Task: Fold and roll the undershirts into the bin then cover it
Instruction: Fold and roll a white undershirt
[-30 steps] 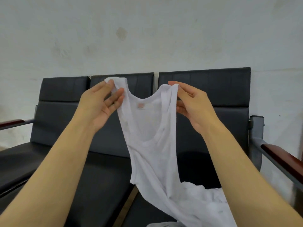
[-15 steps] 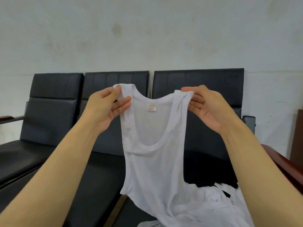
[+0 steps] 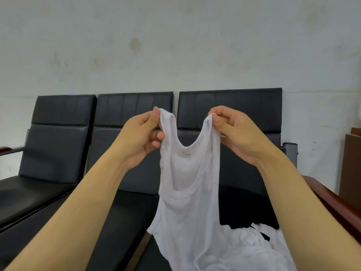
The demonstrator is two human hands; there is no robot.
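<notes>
A person is holding up a thin, white, sleeveless cotton undershirt (image 3: 187, 196) in front of a row of black padded seats (image 3: 62, 145). The left hand (image 3: 136, 139) is pinching the top of one shoulder strap, its grip clamped on the fabric between thumb and forefinger, with the other fingers curled loosely beside the strap. The right hand (image 3: 240, 133) is pinching the top of the other strap in the same way, its grip also closed tight on the cloth.

Between the two grips the scooped neckline is sagging in a deep curve, and a small faint label is showing just under its lowest point. Below the grips the body of the undershirt is hanging down and trailing toward the bottom edge of the view, where it is meeting a rumpled heap of white cloth (image 3: 259, 245) lying on the seat under the right forearm. Something small and black is showing among that heap; what it is cannot be told.

Beyond the right grip a reddish-brown wooden armrest (image 3: 336, 202) is running along the end of the seats. Behind both grips a pale, stained wall (image 3: 175, 45) is filling the upper half of the view.
</notes>
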